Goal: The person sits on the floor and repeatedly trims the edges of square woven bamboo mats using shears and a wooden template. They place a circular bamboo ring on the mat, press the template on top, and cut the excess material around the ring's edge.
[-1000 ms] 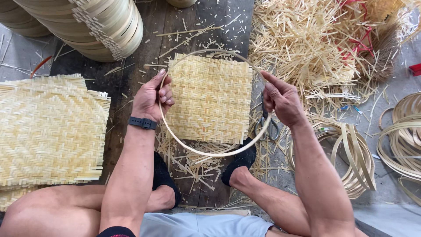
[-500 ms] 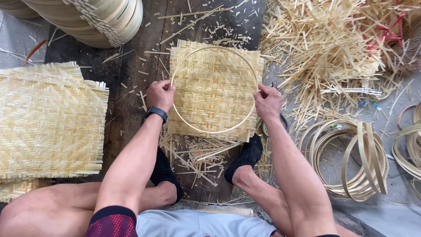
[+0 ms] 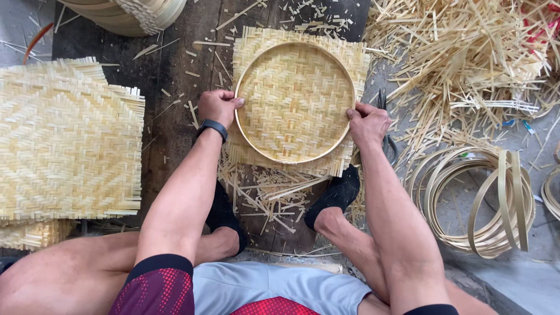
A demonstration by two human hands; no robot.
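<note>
Both hands, left hand (image 3: 219, 107) and right hand (image 3: 366, 123), pinch opposite sides of the bamboo hoop (image 3: 245, 143), pressed flat on the square woven mat (image 3: 294, 99) mid-board; uneven pressure could skid the hoop off-centre toward a frayed mat edge.

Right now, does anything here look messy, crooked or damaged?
Mostly litter: bamboo offcuts lie scattered on the dark board under the woven mat. The hoop, held by the left hand and right hand, sits off-centre, near the mat's lower edge. Nothing looks broken.
</note>
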